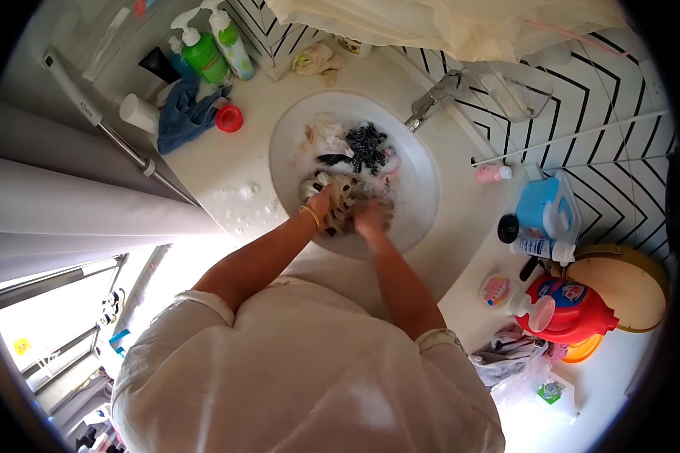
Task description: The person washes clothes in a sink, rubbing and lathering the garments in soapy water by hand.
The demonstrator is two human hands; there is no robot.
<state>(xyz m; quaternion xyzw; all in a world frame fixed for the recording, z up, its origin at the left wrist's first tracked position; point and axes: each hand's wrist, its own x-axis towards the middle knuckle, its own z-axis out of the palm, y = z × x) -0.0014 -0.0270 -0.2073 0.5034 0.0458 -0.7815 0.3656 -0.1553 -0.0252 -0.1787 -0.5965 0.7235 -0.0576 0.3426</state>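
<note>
A white oval washbasin [427,192] holds sudsy water and wet cloths. My left hand [321,202], with a yellow band at the wrist, is closed on a beige patterned cloth [345,190] with dark spots at the near side of the basin. Right beside it, my right hand [370,217] is at the same cloth; motion blurs its fingers, so its grip cannot be made out. Farther back lie a black-and-white patterned cloth [366,147] and a white cloth [326,134].
A chrome faucet [434,98] reaches over the basin's far right. On the left counter are a green pump bottle [204,57], a blue cloth [183,113] and a red round container [229,118]. A red detergent bottle [570,309] and blue tub [540,204] stand right.
</note>
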